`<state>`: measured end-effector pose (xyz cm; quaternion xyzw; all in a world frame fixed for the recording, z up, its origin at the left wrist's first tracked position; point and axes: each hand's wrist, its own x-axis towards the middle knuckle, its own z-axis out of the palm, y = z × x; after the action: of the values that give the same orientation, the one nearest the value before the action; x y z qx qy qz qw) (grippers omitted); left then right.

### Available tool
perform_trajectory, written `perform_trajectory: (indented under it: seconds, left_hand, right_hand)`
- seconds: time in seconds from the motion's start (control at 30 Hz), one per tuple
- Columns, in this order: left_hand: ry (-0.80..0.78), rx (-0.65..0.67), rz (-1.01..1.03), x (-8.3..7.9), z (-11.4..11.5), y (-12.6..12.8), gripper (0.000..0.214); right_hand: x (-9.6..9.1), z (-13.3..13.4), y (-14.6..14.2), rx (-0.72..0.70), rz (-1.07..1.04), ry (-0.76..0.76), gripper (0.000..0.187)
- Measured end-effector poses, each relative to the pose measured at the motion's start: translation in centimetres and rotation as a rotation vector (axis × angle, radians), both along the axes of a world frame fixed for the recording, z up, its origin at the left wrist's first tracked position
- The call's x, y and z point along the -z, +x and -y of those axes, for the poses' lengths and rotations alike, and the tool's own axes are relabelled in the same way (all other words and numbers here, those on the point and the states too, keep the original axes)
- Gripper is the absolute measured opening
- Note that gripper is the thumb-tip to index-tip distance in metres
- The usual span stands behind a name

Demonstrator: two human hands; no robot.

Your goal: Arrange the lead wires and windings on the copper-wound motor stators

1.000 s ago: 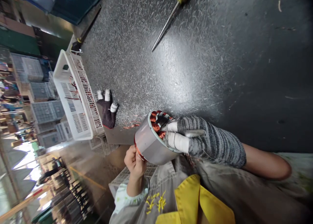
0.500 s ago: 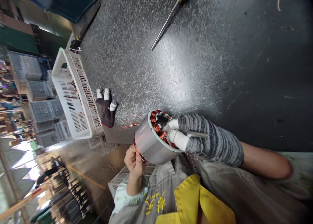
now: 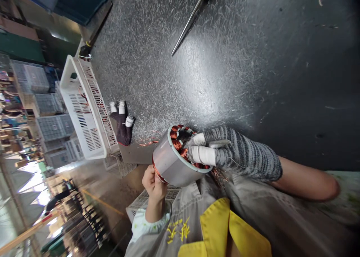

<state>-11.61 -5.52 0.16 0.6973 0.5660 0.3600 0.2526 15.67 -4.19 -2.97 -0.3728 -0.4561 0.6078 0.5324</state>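
A motor stator (image 3: pixel 174 163), a grey metal cylinder wound inside with copper coils, is held tilted in front of my apron. My bare left hand (image 3: pixel 155 183) is closed on its lower left edge, where a band of copper wire runs round. My right hand (image 3: pixel 225 148) wears a grey striped knit glove with white-taped fingertips. Those fingers are bent into the stator's open end and press on the coils; their tips are partly hidden there. Loose copper wires (image 3: pixel 149 143) stick out behind the stator on the left.
A screwdriver (image 3: pixel 187 26) with a yellow handle lies on the scratched metal table (image 3: pixel 146 62). Left of the stator is a dark glove (image 3: pixel 123 127) with white fingertips. A white plastic crate (image 3: pixel 105 148) stands by the table edge, and a blue bin (image 3: pixel 81 6) sits at upper left.
The stator has shifted slightly left and up with both hands. My right hand has turned a little on the coils, and more of the loose wires below it show.
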Motion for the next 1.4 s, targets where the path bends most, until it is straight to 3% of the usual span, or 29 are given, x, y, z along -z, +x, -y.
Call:
perform_trajectory:
  seconds: [0.13,0.27,0.43,0.57,0.67,0.8,0.93,1.13,1.3,1.4]
  left_hand:
    - [0.004,-0.005,0.016,0.1,0.0,-0.2,0.060]
    - [-0.003,-0.027,0.033,0.2,0.3,-0.1,0.062]
    - [-0.019,-0.079,0.065,0.2,0.3,0.9,0.060]
    - [-0.099,-0.150,0.154,-0.2,0.0,1.5,0.057]
    - [-0.140,-0.169,0.191,-0.6,-0.1,1.7,0.056]
    - [-0.137,-0.167,0.191,-0.8,-0.2,2.0,0.056]
    - [-0.125,-0.173,0.158,-0.9,0.0,1.8,0.058]
    - [-0.157,-0.180,0.122,-0.8,0.7,1.4,0.061]
    - [-0.136,-0.147,0.149,-0.9,1.0,1.5,0.048]
    - [-0.147,-0.173,0.130,-1.3,1.3,1.1,0.047]
  right_hand:
    - [-1.0,-0.2,0.2,-0.027,0.002,0.097,0.022]
    - [-1.2,0.1,-0.6,0.134,0.165,0.160,0.024]
    - [-0.6,0.2,-0.9,-0.011,-0.053,-0.122,0.022]
    - [-0.4,0.2,-0.3,-0.113,-0.292,-0.234,0.028]
    - [-0.4,0.3,-0.2,-0.126,-0.338,-0.334,0.029]
    - [-0.8,-0.2,-0.3,-0.115,-0.363,-0.271,0.021]
    - [-1.2,-0.6,-0.1,-0.159,-0.356,-0.318,0.015]
    - [-1.0,-0.5,-0.5,-0.102,-0.251,-0.249,0.019]
    - [-0.8,0.4,-0.4,-0.063,-0.261,-0.238,0.020]
    - [-0.5,1.1,-0.3,-0.019,-0.157,-0.027,0.028]
